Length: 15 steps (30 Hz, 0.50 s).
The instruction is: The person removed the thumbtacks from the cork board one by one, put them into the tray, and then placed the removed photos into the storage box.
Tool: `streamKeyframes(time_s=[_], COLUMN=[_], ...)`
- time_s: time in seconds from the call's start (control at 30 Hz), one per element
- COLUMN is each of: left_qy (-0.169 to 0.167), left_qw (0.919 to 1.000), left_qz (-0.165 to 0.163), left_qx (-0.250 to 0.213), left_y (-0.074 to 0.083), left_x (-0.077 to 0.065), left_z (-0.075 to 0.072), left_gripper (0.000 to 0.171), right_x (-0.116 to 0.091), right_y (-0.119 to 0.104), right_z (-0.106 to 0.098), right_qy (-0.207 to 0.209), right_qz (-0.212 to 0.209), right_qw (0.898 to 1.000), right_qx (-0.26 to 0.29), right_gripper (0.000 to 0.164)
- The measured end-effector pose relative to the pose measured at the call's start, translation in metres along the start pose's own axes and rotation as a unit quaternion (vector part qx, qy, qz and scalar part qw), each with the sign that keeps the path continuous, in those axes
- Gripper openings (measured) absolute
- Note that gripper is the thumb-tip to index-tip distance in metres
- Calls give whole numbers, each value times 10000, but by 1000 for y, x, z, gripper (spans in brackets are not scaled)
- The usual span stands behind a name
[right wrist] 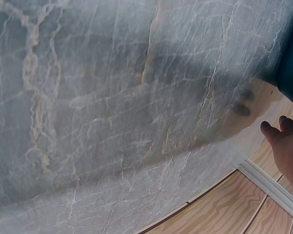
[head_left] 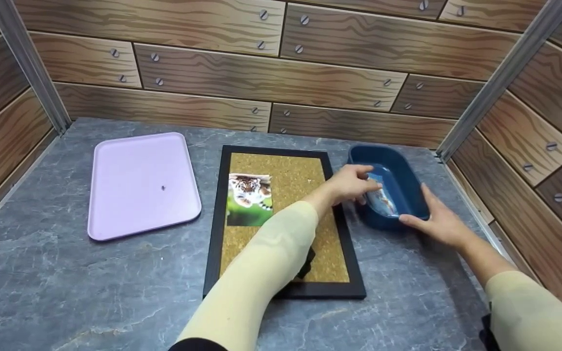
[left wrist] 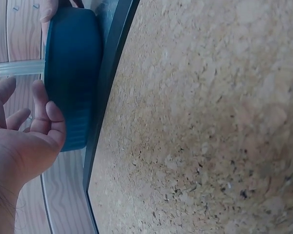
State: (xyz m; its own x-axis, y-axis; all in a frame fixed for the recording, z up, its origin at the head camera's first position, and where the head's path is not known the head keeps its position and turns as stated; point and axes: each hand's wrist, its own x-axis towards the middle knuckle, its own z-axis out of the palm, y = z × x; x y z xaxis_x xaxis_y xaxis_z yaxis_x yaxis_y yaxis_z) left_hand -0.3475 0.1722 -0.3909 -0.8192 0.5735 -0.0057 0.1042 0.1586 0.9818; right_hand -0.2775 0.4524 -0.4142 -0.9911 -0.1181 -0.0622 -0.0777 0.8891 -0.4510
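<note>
A deep blue plastic tub (head_left: 410,185) stands right of a black-framed cork board (head_left: 305,209). Inside it lie glossy printed pieces (head_left: 382,202) with white and blue colours. My left hand (head_left: 349,184) reaches across the board over the tub's left rim, fingers loosely extended and holding nothing. In the left wrist view, the left hand (left wrist: 24,141) hovers beside the tub's wall (left wrist: 73,73) with fingers apart. My right hand (head_left: 439,222) holds the tub's near right corner, thumb at the front rim and fingers along the side. A tiger photo (head_left: 249,200) lies on the board's left half.
A lilac tray (head_left: 139,190) lies at the left with one small dark thing (head_left: 163,187) on it. The grey marbled tabletop (head_left: 130,287) is bounded by wood-patterned walls (head_left: 212,68) at the back and both sides. My left forearm crosses the board's lower part.
</note>
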Motion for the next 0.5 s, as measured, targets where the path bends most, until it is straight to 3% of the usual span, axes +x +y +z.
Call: streamKeyframes(time_s=[0.3,0.5], left_qy=[49,4], left_qw=[9998,9999], left_qz=[-187,-127], left_qx=[1,-87], left_y=[3,7], left_x=[-3,-8], left_z=[-4,-14], left_gripper=[64,67], right_x=[1,1], right_y=[0,1], right_z=[2,0], right_qy=[-35,-29], right_qz=[28,-19], right_qw=[10000,10000], right_qx=[63,47], right_gripper=[118,118])
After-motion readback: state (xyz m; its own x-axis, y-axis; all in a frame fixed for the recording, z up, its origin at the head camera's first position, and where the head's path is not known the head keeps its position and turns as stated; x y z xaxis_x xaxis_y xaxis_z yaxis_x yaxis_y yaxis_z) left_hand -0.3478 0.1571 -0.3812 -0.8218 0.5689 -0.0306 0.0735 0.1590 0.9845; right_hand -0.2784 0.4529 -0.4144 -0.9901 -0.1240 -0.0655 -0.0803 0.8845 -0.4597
